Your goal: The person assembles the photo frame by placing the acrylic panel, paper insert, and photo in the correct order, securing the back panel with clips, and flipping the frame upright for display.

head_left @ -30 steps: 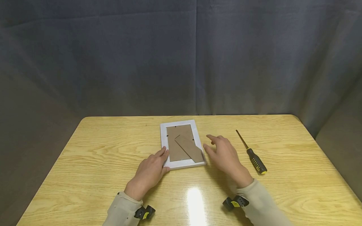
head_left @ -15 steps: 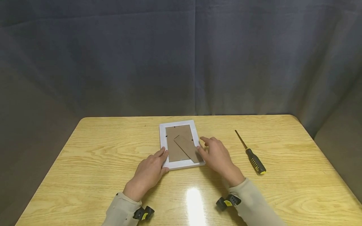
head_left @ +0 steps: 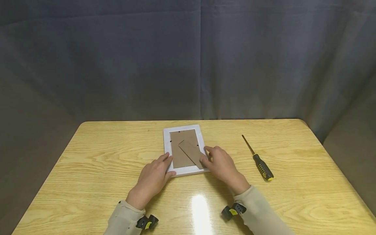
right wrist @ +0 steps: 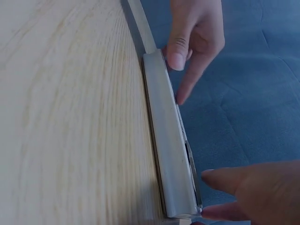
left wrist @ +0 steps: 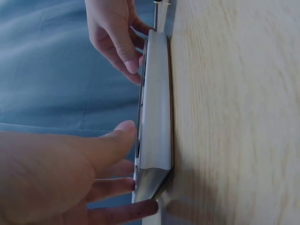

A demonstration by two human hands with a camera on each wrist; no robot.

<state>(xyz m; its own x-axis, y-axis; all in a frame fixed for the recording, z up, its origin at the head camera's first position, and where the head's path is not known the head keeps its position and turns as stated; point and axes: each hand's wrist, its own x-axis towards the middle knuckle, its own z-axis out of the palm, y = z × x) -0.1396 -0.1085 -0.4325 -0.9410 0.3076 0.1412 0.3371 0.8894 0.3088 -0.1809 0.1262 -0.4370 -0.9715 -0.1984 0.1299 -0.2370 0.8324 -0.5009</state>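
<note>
A white picture frame (head_left: 184, 170) lies face down on the wooden table, its brown backing board (head_left: 177, 156) upward. A slanted brown stand flap (head_left: 192, 152) lies across that board, its lower end near the frame's lower right corner. My left hand (head_left: 154, 173) rests along the frame's lower left side, fingers fairly straight, its fingertips at the border in the left wrist view. Over the right side is my right hand (head_left: 221, 164), its thumb by the stand flap and its fingers at the outer edge. Its thumb (right wrist: 222, 179) looks slightly apart from the flap in the right wrist view.
A screwdriver (head_left: 262, 167) with a black and yellow handle lies to the right of the right hand, blade pointing away. Dark curtains (head_left: 188, 65) hang behind the far edge of the table (head_left: 97, 156). Both wrists carry black straps with small devices.
My right hand has moved left from beside the frame to its right edge, its thumb reaching over the stand flap. The left hand stays at the frame's left side.
</note>
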